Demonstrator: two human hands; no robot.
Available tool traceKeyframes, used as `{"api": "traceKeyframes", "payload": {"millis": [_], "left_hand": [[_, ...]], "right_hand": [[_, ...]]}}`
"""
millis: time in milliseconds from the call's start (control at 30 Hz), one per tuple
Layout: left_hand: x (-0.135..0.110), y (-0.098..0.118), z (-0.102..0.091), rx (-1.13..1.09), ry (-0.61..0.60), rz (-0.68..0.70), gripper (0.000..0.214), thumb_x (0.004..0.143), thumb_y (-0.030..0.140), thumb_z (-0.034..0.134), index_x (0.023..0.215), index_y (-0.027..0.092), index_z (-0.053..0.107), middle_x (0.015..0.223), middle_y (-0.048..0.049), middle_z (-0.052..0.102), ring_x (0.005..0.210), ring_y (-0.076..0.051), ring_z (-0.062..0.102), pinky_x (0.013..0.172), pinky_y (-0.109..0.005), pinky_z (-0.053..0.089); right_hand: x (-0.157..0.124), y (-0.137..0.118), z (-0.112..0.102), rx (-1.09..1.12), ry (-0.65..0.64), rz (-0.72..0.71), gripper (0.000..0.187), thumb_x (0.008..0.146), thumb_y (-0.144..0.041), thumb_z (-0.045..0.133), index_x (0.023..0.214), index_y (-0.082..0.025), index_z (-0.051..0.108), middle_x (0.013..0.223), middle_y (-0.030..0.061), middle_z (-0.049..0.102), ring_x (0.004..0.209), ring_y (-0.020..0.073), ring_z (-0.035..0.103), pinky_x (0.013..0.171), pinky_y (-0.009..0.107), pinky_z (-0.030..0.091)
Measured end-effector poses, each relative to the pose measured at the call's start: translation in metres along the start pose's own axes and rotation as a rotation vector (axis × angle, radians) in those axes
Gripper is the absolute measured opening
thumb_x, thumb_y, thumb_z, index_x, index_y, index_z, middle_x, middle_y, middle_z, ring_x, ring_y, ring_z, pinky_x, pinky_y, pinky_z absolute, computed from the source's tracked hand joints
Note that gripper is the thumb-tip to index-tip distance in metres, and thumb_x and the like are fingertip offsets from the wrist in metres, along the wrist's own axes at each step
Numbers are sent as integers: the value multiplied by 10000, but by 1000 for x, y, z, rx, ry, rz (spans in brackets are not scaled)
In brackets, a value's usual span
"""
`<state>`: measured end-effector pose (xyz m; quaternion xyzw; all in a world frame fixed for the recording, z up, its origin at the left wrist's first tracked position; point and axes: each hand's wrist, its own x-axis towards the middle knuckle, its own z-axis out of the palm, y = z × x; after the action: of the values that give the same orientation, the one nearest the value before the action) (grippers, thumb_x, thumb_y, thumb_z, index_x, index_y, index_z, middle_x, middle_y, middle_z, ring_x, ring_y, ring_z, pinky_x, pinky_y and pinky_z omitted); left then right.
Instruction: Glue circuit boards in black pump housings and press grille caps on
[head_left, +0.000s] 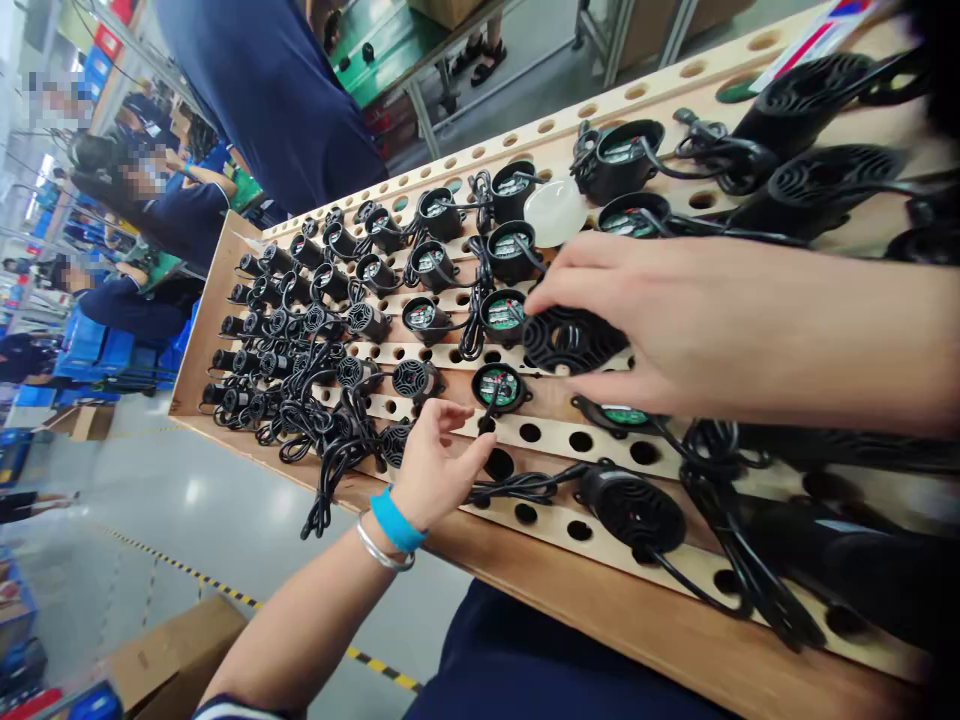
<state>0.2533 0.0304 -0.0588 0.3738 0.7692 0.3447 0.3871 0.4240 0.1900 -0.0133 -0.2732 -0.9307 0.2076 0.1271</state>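
Observation:
My right hand (637, 325) has its fingers and thumb around a round black slotted cover (574, 340), held above the wooden rack. Just left of that cover is an open black housing (504, 315) with a green circuit board inside. My left hand (439, 465), wearing a blue wristband and a silver bangle, has curved fingers with a gap between them and the thumb. It is close to another open housing (499, 388), whose black cable runs down toward the thumb. Whether the fingertips touch that cable I cannot tell.
The long wooden rack (450, 540) with rows of holes carries many black housings and bundled cables. A whitish round disc (555, 212) lies among them. A slotted unit (634, 510) sits near the front edge. A person in dark blue (262, 100) stands beyond the rack; others sit farther left.

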Motion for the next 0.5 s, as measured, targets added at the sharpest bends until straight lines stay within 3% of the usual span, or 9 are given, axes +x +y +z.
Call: {"api": "traceKeyframes", "payload": {"millis": [100, 200, 333, 500], "left_hand": [[14, -7, 10, -50, -56, -101, 212, 746, 194, 741, 847, 159, 558, 914, -102, 697, 912, -208, 675, 758, -289, 497], [21, -15, 18, -175, -73, -176, 232, 751, 274, 752, 845, 155, 577, 787, -59, 687, 776, -169, 684, 722, -270, 508], [24, -19, 22, -240, -97, -215, 301, 732, 388, 764, 785, 146, 592, 675, -24, 660, 654, -130, 653, 666, -244, 499], [24, -20, 25, -269, -139, -268, 397, 727, 504, 736, 786, 136, 602, 622, -20, 645, 577, -107, 605, 607, -231, 471]], "right_hand": [[27, 1, 0, -115, -148, -26, 539, 647, -352, 761, 1140, -188, 618, 992, 80, 587, 796, 252, 608, 692, 409, 512], [36, 2, 11, -161, -230, -67, 478, 721, -413, 719, 1143, -206, 628, 975, 77, 578, 683, 209, 585, 595, 364, 480], [36, 15, 31, -100, -155, -139, 406, 662, -443, 761, 984, -211, 678, 899, 55, 576, 579, 141, 515, 533, 314, 440], [39, 28, 40, -13, -134, -181, 408, 650, -445, 762, 979, -215, 685, 862, 33, 566, 570, 126, 487, 555, 322, 454]]}}
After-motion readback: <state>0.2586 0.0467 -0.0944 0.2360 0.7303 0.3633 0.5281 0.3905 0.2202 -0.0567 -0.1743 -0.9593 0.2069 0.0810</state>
